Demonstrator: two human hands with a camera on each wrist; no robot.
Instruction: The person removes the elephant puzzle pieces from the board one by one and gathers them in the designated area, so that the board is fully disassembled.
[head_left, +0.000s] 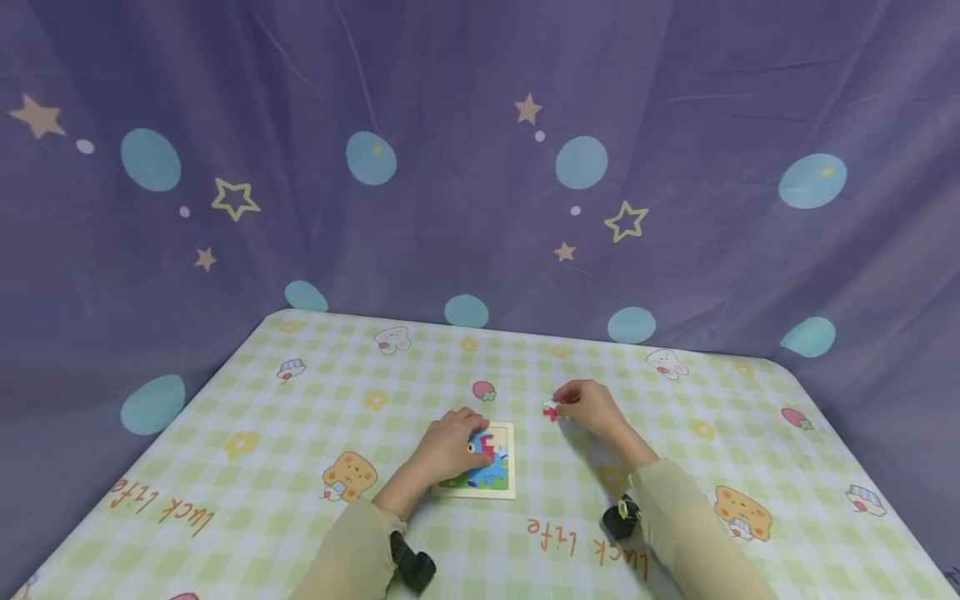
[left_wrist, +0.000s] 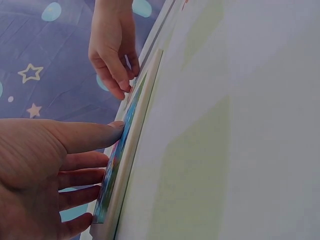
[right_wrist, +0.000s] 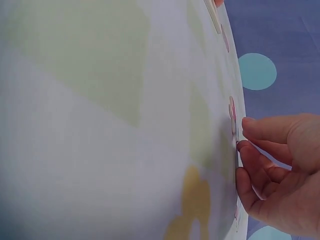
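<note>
A small wooden jigsaw puzzle, with a blue animal on green, lies flat in its pale frame on the table. Across the left part of it rests my left hand, hiding that side. In the left wrist view, the thumb presses on the picture and the fairly straight fingers reach the puzzle's side. Right of the frame, my right hand pinches a red and white puzzle piece low at the tabletop. The right wrist view shows thumb and forefinger close together at the edge of this piece.
A green and white checked cloth with printed cartoons and lettering covers the table. Behind it hangs a purple curtain with stars and blue ovals. Each wrist wears a black strapped device, the left one beside the sleeve.
</note>
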